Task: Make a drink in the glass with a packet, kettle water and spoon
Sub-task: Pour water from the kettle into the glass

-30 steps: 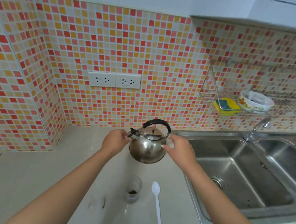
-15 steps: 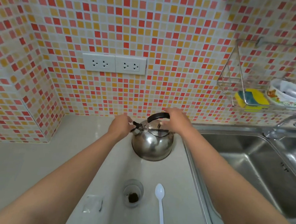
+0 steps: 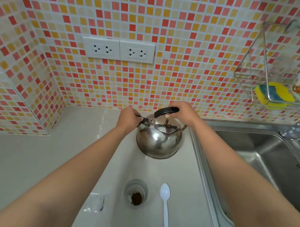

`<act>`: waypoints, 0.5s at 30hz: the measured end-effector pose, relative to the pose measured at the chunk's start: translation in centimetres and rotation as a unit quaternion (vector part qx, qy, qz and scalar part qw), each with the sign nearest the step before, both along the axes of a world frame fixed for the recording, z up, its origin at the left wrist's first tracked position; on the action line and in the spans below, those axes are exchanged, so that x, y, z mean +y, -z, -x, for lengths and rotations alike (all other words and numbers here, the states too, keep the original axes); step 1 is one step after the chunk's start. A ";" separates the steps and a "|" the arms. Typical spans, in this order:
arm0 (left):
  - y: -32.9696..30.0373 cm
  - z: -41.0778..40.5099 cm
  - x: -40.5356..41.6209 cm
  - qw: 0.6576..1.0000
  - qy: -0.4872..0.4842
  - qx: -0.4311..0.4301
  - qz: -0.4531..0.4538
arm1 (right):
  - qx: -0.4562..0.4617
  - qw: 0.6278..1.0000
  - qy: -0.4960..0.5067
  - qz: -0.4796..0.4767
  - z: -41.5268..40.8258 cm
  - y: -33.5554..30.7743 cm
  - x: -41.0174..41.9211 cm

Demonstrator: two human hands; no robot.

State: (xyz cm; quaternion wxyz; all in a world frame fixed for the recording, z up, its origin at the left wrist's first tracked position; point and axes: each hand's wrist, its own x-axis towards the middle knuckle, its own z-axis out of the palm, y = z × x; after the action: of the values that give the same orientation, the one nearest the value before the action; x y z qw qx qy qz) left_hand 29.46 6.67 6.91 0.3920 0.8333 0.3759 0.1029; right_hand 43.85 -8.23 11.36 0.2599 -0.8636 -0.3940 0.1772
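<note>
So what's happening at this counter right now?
A person is making a drink. The right hand grips the black handle of the steel kettle, which stands on the counter, while the left hand pinches its spout cap. Nearer, the glass holds only brown powder, with a white spoon and an opened packet beside it.

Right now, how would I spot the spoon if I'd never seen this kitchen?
Find the steel sink, then look at the pale counter just left of it. Near the front edge, right of the little glass with brown powder, lies the spoon. It is the only long, thin, all-white thing there.
</note>
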 end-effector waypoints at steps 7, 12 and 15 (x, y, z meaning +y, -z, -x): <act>-1.6 0.6 -0.7 1.000 0.000 -0.016 0.007 | 0.058 0.995 0.020 -0.084 0.7 -1.0 -1.3; -4.6 2.1 -2.0 0.998 0.021 -0.057 0.019 | 0.048 0.991 0.019 -0.120 1.6 -3.8 -3.3; -6.4 3.4 -3.1 0.997 0.038 -0.063 0.014 | 0.032 0.991 0.008 -0.132 2.6 -5.6 -4.8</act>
State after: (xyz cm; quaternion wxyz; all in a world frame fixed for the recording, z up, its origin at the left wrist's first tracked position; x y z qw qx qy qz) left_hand 26.04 3.56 13.29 0.4305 0.8333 0.3195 0.1349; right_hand 41.26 -13.04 17.01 0.3858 -0.8185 -0.3986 0.1495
